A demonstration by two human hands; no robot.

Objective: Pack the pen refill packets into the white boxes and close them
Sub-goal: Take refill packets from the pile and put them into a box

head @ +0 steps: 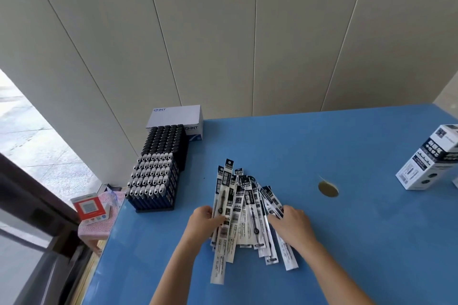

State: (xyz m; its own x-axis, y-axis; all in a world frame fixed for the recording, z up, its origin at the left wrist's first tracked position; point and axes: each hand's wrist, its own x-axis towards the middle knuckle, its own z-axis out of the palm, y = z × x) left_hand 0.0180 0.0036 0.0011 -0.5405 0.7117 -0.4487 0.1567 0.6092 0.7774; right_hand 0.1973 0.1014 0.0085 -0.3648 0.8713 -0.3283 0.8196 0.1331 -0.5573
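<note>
**Blue tabletop, two hands closing on a fan of refills**

Nearest the person, both forearms reach out over the blue table (359, 250), and the hands sit on opposite flanks of one heap. The left hand (203, 220) grips the left edge of the pen refill packets (244, 208), with its fingers curled and its thumb laid across a strip. The right hand (291, 225) presses against the right edge with fairly straight fingers, whose tips are lost among the strips. The hands are apart, with the whole heap between them.

The packets lie flat on the table as a loose, overlapping fan. Their long axes run away from the person, with the dark header ends at the far side, and a few strips trail back towards the near edge. The step in hand looks like gathering the fan into one bundle.

Beyond the heap and to its right is a round hole (328, 188) in the tabletop. Farther right, well apart from the heap and cut by the frame edge, a printed white box (428, 161) stands tilted. Whether its flap is open cannot be told. It lies on the right hand's side, so that hand is the nearer one for carrying the bundle across, and the strips would probably need turning end-first to enter it.

At the far left stands a rack of dark pens (156, 181), with a white carton (176, 116) behind it against the panelled wall.
</note>
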